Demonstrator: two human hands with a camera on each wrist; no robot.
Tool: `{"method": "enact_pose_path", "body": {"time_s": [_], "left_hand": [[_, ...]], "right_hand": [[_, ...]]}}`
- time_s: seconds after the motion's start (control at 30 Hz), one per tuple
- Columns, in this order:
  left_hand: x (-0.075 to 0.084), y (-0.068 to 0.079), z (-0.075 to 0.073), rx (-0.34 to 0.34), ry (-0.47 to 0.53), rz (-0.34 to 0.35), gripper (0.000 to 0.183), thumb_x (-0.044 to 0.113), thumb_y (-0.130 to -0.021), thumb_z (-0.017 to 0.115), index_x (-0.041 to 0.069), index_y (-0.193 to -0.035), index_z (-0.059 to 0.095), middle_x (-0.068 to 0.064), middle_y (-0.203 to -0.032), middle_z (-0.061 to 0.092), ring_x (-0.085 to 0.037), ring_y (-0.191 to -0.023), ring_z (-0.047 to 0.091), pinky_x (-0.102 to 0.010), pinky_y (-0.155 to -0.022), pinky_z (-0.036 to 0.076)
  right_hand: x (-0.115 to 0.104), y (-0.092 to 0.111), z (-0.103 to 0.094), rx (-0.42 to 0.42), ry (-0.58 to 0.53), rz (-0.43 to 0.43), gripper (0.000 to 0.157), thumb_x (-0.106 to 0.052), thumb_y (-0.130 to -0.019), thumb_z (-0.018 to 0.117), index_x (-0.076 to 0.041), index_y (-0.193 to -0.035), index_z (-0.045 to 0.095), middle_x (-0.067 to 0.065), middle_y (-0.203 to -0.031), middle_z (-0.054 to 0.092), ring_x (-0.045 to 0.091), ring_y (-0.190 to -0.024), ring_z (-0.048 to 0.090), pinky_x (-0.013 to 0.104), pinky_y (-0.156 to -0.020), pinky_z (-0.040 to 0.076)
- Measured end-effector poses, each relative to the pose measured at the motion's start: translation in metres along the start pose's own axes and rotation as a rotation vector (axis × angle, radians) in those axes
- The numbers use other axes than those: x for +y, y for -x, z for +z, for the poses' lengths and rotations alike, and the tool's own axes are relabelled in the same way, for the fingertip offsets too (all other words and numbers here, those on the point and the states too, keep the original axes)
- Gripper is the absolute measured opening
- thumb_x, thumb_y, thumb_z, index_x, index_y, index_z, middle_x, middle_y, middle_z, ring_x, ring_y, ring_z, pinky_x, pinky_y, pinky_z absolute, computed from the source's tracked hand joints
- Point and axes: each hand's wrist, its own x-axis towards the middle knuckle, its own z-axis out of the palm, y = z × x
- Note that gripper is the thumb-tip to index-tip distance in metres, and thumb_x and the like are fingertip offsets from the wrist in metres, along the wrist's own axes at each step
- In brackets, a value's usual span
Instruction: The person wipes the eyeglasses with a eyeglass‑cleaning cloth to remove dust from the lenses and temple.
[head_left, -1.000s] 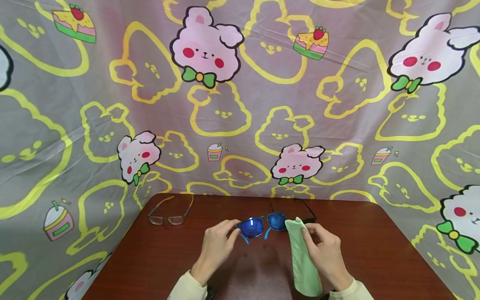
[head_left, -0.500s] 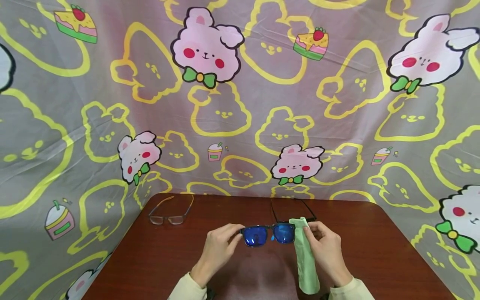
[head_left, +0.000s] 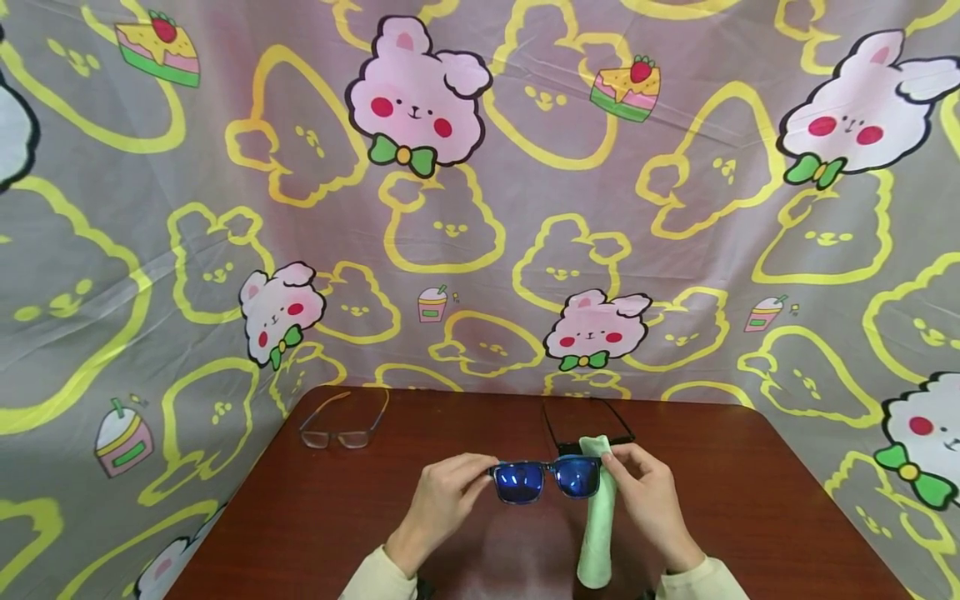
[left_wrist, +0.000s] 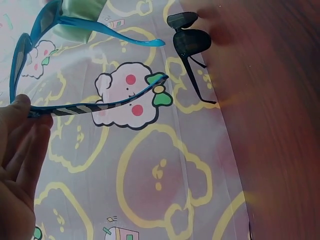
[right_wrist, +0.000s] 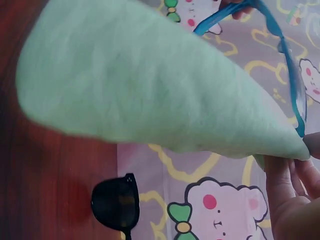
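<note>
The left hand (head_left: 442, 492) pinches the blue sunglasses (head_left: 547, 481) at one end; the right hand (head_left: 647, 492) pinches the other end together with a green cloth (head_left: 597, 533), above the surface (head_left: 750, 500).

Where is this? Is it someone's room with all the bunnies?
Probably a home-made recording corner, not a shop. A bunny-print cloth hangs as backdrop behind a small brown table; three pairs of glasses are out, the blue sunglasses held beside a green cloth.
</note>
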Motion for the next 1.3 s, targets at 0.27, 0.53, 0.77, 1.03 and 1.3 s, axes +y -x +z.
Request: {"method": "enact_pose_path", "body": {"time_s": [0.27, 0.53, 0.77, 1.03, 1.3], "left_hand": [[0.000, -0.001, 0.001, 0.008, 0.080, 0.007, 0.024, 0.003, -0.077, 0.074, 0.007, -0.101, 0.072, -0.004, -0.099, 0.068, -0.013, -0.086, 0.066, -0.019, -0.074, 0.051], [0.002, 0.000, 0.003, 0.009, 0.123, -0.080, 0.031, -0.005, -0.069, 0.078, 0.009, -0.097, 0.074, -0.001, -0.096, 0.061, -0.010, -0.080, 0.062, -0.014, -0.069, 0.048], [0.007, -0.001, 0.001, -0.012, 0.165, -0.235, 0.033, -0.009, -0.071, 0.076, 0.011, -0.098, 0.074, 0.005, -0.085, 0.058, -0.003, -0.066, 0.051, -0.010, -0.057, 0.042], [0.009, -0.004, 0.001, -0.043, 0.181, -0.321, 0.033, -0.010, -0.077, 0.068, 0.009, -0.103, 0.073, 0.006, -0.087, 0.067, -0.003, -0.075, 0.059, -0.014, -0.063, 0.046], [0.024, -0.018, -0.007, -0.068, 0.317, -0.534, 0.027, -0.009, -0.084, 0.060, 0.008, -0.102, 0.072, 0.004, -0.084, 0.066, -0.006, -0.068, 0.055, -0.019, -0.057, 0.045]], "right_hand": [[-0.005, 0.000, -0.001, -0.039, -0.214, 0.124, 0.018, -0.010, -0.089, 0.066, 0.008, -0.093, 0.065, -0.003, -0.078, 0.062, 0.006, -0.070, 0.054, 0.023, -0.059, 0.049], [-0.004, 0.002, -0.001, -0.044, -0.251, 0.089, 0.014, -0.004, -0.086, 0.068, 0.009, -0.089, 0.065, -0.003, -0.078, 0.065, 0.006, -0.070, 0.057, 0.022, -0.059, 0.048], [-0.001, 0.004, 0.000, -0.051, -0.255, 0.039, 0.011, 0.000, -0.083, 0.070, 0.009, -0.088, 0.065, -0.001, -0.079, 0.066, 0.006, -0.069, 0.059, 0.021, -0.061, 0.047], [-0.001, 0.005, 0.002, 0.001, -0.281, -0.027, 0.007, 0.008, -0.080, 0.069, 0.010, -0.085, 0.065, -0.004, -0.075, 0.065, 0.005, -0.065, 0.059, 0.018, -0.058, 0.046], [-0.010, 0.008, 0.001, 0.035, -0.233, -0.234, 0.013, 0.021, -0.075, 0.065, 0.009, -0.082, 0.065, 0.014, -0.083, 0.063, 0.006, -0.071, 0.061, 0.015, -0.063, 0.048]]}}
